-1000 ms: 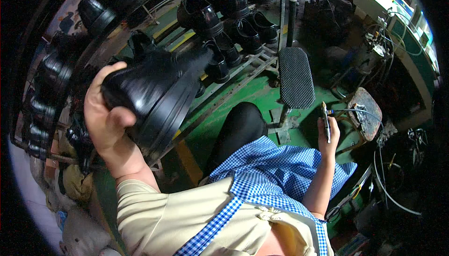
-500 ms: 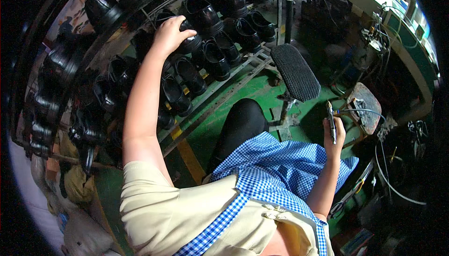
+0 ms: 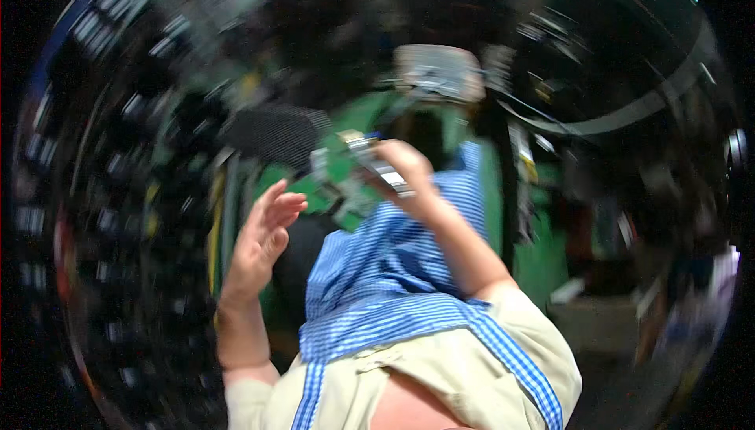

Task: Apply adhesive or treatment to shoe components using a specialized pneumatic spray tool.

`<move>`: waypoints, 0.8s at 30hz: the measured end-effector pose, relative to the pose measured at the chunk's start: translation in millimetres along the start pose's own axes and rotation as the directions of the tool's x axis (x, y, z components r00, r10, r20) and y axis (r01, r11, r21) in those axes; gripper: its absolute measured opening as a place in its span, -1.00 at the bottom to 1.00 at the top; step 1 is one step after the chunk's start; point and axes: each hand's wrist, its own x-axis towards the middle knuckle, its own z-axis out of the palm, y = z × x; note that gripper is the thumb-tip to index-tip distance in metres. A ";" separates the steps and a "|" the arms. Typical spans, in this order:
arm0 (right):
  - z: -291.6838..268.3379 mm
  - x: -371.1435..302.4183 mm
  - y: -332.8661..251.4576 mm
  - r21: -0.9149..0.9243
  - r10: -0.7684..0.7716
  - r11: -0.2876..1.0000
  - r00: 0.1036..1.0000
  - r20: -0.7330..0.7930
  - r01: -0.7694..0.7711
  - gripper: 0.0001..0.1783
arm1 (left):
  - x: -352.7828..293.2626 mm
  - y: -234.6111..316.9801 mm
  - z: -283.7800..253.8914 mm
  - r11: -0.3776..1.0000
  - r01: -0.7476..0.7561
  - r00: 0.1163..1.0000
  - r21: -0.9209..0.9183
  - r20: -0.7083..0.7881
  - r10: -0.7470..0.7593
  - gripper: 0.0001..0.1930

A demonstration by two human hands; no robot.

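My left hand [image 3: 261,243] is raised at the left of my lap, fingers apart, with nothing in it. My right hand [image 3: 413,169] is closed around a slim silver hand tool [image 3: 391,178], held in front of the blue checked apron [image 3: 385,249]. A blue fitting shows near the tool's tip end; motion blur hides its exact kind. The black textured pad [image 3: 279,135] lies beyond my left hand and touches neither hand.
A stool with a worn, pale top [image 3: 440,72] stands ahead on the green floor [image 3: 358,123]. Dark racks with shoes blur along the left side. A pale curved hose [image 3: 598,125] runs at the right.
My view has swung to the right. My left hand has come away from the shoe on the rack and is now empty near my body. The right hand still grips the silver tool.
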 end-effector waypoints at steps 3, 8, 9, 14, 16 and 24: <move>3.1 -5.7 -29.0 0.031 0.057 0.998 0.997 -0.051 -0.055 -0.60 | 29.0 -59.2 58.0 0.894 0.147 0.987 -0.423 0.004 -0.161 -0.23; -35.8 -35.4 -42.5 -0.336 0.047 0.940 0.998 -0.038 -0.057 -0.40 | 72.2 -73.9 121.8 0.462 0.321 0.942 -0.827 0.225 -0.251 -0.58; -39.2 -38.6 -43.1 -0.346 0.061 0.935 0.996 -0.060 -0.078 -0.40 | 78.2 -67.9 123.5 0.462 0.374 0.924 -0.804 0.281 -0.258 -0.58; -83.3 -64.8 -41.6 -0.478 0.231 0.860 0.972 0.049 -0.181 -0.28 | 103.6 -106.0 116.8 0.343 0.495 0.864 -0.798 0.409 -0.295 -0.63; -116.9 -88.5 -29.2 -0.383 0.313 0.876 0.950 -0.011 -0.293 -0.28 | 117.2 -120.0 124.3 0.325 0.507 0.854 -0.798 0.414 -0.315 -0.65; -190.8 -167.9 69.6 -0.058 0.399 0.786 0.577 -0.713 -0.615 -0.76 | 179.2 -211.1 92.0 0.568 0.553 0.759 -0.609 0.088 -0.645 -0.73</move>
